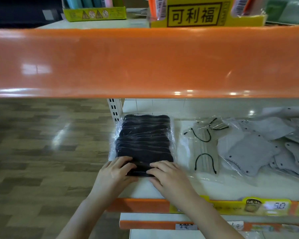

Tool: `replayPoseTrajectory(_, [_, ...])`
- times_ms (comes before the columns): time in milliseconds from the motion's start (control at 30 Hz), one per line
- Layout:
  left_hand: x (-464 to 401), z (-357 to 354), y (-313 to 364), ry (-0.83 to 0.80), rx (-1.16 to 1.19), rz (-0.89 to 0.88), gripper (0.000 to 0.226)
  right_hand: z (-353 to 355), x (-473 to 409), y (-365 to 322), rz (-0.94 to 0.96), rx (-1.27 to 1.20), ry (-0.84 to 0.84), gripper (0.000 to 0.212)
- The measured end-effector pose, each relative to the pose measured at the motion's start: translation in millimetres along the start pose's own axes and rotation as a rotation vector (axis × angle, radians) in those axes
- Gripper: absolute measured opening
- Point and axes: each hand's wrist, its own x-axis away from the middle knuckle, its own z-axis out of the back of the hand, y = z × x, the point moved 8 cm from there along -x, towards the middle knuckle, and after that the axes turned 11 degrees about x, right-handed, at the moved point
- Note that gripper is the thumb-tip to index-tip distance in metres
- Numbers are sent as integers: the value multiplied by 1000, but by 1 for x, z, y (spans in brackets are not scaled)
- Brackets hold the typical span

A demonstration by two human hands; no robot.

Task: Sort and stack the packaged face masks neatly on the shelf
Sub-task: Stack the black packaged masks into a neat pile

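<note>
A stack of black face masks in clear plastic packets (144, 138) lies at the left end of the white shelf (205, 188). My left hand (115, 171) and my right hand (166, 175) hold the near edge of the stack, fingers curled over the top packet and thumbs below. Right of it lies a packet of grey flat masks with black ear loops (203, 149). Further right, several packets of grey shaped masks (259, 149) lie in a loose, overlapping heap.
A wide orange shelf edge (145, 62) hangs above and hides the back of the shelf. Yellow display boxes (193, 14) stand on top. An orange price rail (231, 207) runs along the shelf front. Wood-pattern floor (41, 152) lies to the left.
</note>
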Motion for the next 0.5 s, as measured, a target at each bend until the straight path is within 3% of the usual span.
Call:
replayPoseTrajectory(367, [-10,-11,0,-3,-51,99,32,-5,-6,8,-229,93,-123,41])
replayPoseTrajectory(500, [-14,-18,1,-67,-55,172,40,-8,-11,8,-208,77,-179,43])
